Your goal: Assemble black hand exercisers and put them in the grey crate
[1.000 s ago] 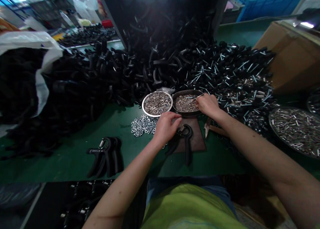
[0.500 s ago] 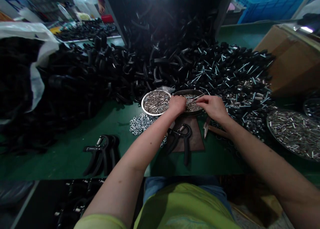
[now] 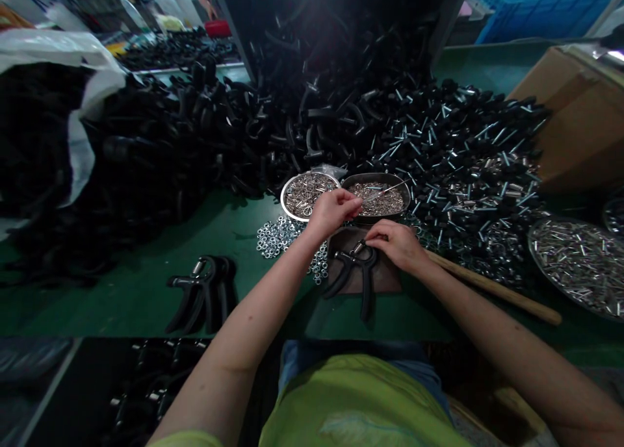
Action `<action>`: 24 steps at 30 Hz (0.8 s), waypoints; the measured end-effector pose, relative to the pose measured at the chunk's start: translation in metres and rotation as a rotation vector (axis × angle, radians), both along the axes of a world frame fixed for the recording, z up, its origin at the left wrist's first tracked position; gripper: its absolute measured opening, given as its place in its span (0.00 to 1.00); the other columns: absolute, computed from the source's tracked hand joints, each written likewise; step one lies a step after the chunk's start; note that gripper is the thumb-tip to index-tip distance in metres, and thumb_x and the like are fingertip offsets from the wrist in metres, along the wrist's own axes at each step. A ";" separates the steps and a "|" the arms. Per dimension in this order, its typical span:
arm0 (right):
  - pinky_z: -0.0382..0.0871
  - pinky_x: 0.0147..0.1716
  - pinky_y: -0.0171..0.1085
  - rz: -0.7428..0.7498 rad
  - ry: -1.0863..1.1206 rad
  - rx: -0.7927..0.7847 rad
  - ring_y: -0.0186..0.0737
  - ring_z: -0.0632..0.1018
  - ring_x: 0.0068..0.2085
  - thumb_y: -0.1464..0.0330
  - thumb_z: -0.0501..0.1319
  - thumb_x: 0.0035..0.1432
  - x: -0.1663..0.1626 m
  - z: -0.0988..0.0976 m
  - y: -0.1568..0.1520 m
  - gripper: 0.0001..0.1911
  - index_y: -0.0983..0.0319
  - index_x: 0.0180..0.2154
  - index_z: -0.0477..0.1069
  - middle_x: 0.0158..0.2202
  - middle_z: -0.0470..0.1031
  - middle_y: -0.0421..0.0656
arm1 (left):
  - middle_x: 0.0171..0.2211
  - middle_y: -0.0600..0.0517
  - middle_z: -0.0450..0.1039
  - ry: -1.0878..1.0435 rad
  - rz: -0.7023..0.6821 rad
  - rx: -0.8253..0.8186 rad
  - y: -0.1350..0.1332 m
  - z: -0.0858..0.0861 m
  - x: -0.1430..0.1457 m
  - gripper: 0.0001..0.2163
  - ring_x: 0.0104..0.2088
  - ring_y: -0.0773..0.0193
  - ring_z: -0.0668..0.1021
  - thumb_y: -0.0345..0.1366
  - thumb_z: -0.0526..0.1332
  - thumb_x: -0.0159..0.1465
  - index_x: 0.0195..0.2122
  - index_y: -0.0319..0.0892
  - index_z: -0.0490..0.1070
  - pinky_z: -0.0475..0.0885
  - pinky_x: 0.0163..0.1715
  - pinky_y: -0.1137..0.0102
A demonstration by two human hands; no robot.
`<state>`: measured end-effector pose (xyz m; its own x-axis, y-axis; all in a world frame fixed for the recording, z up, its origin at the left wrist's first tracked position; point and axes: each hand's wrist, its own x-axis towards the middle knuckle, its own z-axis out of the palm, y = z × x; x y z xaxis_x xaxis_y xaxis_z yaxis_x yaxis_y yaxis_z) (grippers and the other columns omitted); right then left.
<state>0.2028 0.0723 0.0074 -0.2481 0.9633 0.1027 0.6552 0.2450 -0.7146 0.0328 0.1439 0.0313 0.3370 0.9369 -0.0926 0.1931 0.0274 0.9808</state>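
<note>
A black hand gripper (image 3: 359, 275) lies on a brown pad (image 3: 341, 239) in front of me. My right hand (image 3: 397, 244) rests on its spring end, fingers pinched there. My left hand (image 3: 334, 210) hovers between the silver bowl of metal rings (image 3: 307, 193) and the dark bowl of small metal parts (image 3: 377, 197), fingertips pinched together; whether a small part is between them I cannot tell. Loose nuts (image 3: 275, 236) lie scattered on the green table beside my left wrist.
Finished hand grippers (image 3: 205, 297) lie at the left. A large heap of black handles (image 3: 205, 141) and screw knobs (image 3: 463, 148) fills the back. A wooden stick (image 3: 492, 288), a tray of metal pins (image 3: 580, 262) and a cardboard box (image 3: 580, 115) are at the right.
My right hand left the dark bowl and came down onto the hand gripper's spring end. My left hand drew back slightly from the bowls. The wooden stick is now uncovered.
</note>
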 end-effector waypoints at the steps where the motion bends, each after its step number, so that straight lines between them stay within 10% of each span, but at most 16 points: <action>1: 0.65 0.37 0.35 0.016 0.000 0.000 0.35 0.75 0.35 0.72 0.62 0.51 0.000 -0.001 0.002 0.03 0.60 0.28 0.75 0.32 0.75 0.40 | 0.26 0.50 0.75 -0.078 0.025 -0.051 -0.010 -0.002 -0.009 0.07 0.22 0.71 0.72 0.37 0.63 0.57 0.29 0.38 0.69 0.66 0.25 0.74; 11: 0.64 0.33 0.33 0.018 -0.209 -0.184 0.35 0.74 0.33 0.72 0.63 0.49 -0.007 0.010 0.013 0.02 0.61 0.28 0.75 0.31 0.75 0.40 | 0.26 0.53 0.75 -0.124 0.136 -0.231 -0.083 -0.028 -0.064 0.11 0.26 0.68 0.73 0.42 0.67 0.53 0.29 0.40 0.71 0.66 0.28 0.73; 18: 0.60 0.26 0.31 0.096 -0.259 -0.300 0.33 0.73 0.28 0.71 0.64 0.45 -0.012 0.011 0.031 0.03 0.60 0.27 0.73 0.24 0.73 0.37 | 0.35 0.52 0.72 0.235 0.010 0.267 -0.087 -0.026 -0.044 0.04 0.41 0.61 0.72 0.36 0.69 0.52 0.25 0.44 0.76 0.63 0.45 0.65; 24: 0.64 0.37 0.37 -0.039 -0.395 -0.045 0.41 0.72 0.39 0.65 0.60 0.54 0.029 0.017 -0.017 0.11 0.59 0.40 0.71 0.36 0.73 0.43 | 0.34 0.54 0.73 0.347 -0.096 0.347 -0.087 -0.040 -0.024 0.04 0.40 0.61 0.71 0.36 0.70 0.52 0.27 0.46 0.77 0.62 0.45 0.65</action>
<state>0.2317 0.0552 0.0244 -0.2235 0.9741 -0.0353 0.8898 0.1891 -0.4153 0.0086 0.0570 -0.0084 0.4277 0.8986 0.0977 0.4950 -0.3233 0.8065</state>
